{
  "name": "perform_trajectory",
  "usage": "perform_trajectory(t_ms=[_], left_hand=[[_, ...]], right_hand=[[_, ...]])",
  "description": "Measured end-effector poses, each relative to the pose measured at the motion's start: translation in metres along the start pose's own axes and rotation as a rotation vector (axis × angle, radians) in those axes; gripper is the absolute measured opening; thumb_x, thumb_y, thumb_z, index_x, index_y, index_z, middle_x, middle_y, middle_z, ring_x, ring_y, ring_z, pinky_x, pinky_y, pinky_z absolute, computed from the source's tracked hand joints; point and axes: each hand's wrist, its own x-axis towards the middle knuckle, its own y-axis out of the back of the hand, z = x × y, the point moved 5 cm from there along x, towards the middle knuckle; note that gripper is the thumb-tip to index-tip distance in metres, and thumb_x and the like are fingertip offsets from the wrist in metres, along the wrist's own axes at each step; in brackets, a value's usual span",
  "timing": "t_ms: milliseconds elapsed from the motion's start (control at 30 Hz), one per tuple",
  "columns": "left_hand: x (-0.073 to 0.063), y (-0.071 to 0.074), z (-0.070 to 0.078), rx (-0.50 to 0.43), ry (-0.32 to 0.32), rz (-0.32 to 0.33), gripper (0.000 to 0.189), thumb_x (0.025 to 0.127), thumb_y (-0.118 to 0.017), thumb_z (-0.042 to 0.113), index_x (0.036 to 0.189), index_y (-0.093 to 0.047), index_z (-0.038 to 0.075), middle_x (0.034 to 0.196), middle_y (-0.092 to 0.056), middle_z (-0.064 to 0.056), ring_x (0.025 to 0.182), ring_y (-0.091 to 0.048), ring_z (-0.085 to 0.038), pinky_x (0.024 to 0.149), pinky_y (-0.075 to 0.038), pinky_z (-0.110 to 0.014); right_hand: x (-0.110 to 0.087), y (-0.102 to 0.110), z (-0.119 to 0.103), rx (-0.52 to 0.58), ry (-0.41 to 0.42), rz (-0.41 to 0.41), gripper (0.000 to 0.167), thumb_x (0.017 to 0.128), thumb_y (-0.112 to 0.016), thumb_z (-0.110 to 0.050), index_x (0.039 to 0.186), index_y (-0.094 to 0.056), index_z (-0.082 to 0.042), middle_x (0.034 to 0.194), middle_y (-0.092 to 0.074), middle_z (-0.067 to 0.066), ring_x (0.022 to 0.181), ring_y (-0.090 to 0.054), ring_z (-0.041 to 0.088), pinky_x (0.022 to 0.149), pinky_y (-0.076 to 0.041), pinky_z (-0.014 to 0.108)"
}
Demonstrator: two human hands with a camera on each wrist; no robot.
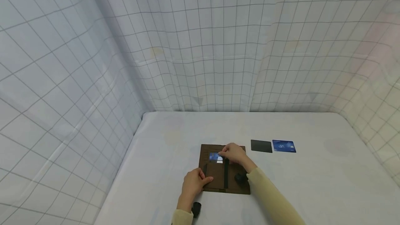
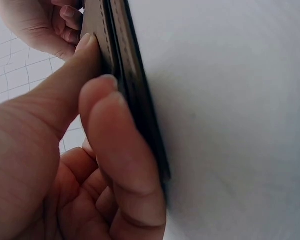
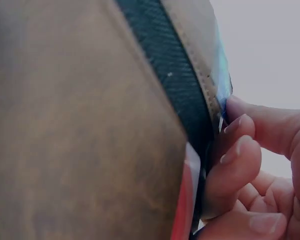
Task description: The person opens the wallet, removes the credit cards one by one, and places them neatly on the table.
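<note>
A brown leather wallet [image 1: 215, 180] lies spread open on the white table, a dark elastic band [image 1: 226, 174] running down its middle. My left hand [image 1: 192, 183] pinches its near left edge, the thumb [image 2: 82, 62] flat on top and the fingers curled at the side. At the wallet's upper part, my right hand [image 1: 235, 153] pinches a blue card [image 1: 214, 156] between thumb and fingertips. That card overlaps the left panel's pocket, beside the band. In the right wrist view its blue edge [image 3: 221, 75] shows at the thumb, and a red-and-white edge [image 3: 185, 205] pokes out by the band.
Right of the wallet, a dark card [image 1: 261, 146] and another blue card [image 1: 284, 146] lie side by side. Black wrist cameras sit on both wrists. White gridded curtains [image 1: 203, 51] enclose the table [image 1: 312, 186] at the back and sides.
</note>
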Motion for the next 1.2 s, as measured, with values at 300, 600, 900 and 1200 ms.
perform_trajectory(t_ms=[300,600,900,1200], left_hand=[[0.0025,0.0002,-0.0001,0.001,0.006,-0.002,0.036,0.080,-0.076,0.033,0.070,-0.051,0.011,0.048,-0.047,0.005,0.038,-0.043,-0.008,0.041,-0.034,-0.026],[0.0035,-0.0013,-0.0003,-0.004,0.002,-0.005,0.035,0.080,-0.076,0.032,0.070,-0.051,0.010,0.049,-0.047,0.005,0.038,-0.044,-0.008,0.041,-0.034,-0.026],[0.0026,-0.0023,-0.0015,0.000,0.006,-0.006,0.035,0.080,-0.076,0.032,0.069,-0.051,0.011,0.049,-0.047,0.005,0.038,-0.044,-0.009,0.041,-0.034,-0.026],[0.0006,-0.0018,-0.0010,-0.001,0.013,-0.001,0.036,0.079,-0.077,0.033,0.068,-0.050,0.011,0.050,-0.047,0.004,0.039,-0.043,-0.009,0.041,-0.033,-0.026]], right_hand=[[-0.0006,0.0033,-0.0021,0.066,-0.032,-0.004,0.022,0.093,-0.062,-0.029,0.089,-0.068,-0.008,0.060,-0.054,-0.001,0.043,-0.047,0.010,0.047,-0.038,0.027],[-0.0014,0.0004,0.0021,0.144,-0.069,0.072,0.026,0.095,-0.058,-0.028,0.100,-0.063,-0.003,0.059,-0.053,0.001,0.045,-0.048,0.012,0.045,-0.039,0.028],[-0.0025,-0.0016,0.0038,0.066,-0.041,0.094,0.026,0.096,-0.057,-0.030,0.100,-0.061,-0.005,0.060,-0.056,0.000,0.046,-0.052,0.013,0.047,-0.040,0.029],[-0.0029,-0.0019,0.0043,0.118,-0.048,0.073,0.033,0.087,-0.069,-0.034,0.097,-0.060,-0.004,0.068,-0.058,0.001,0.048,-0.053,0.014,0.047,-0.042,0.029]])
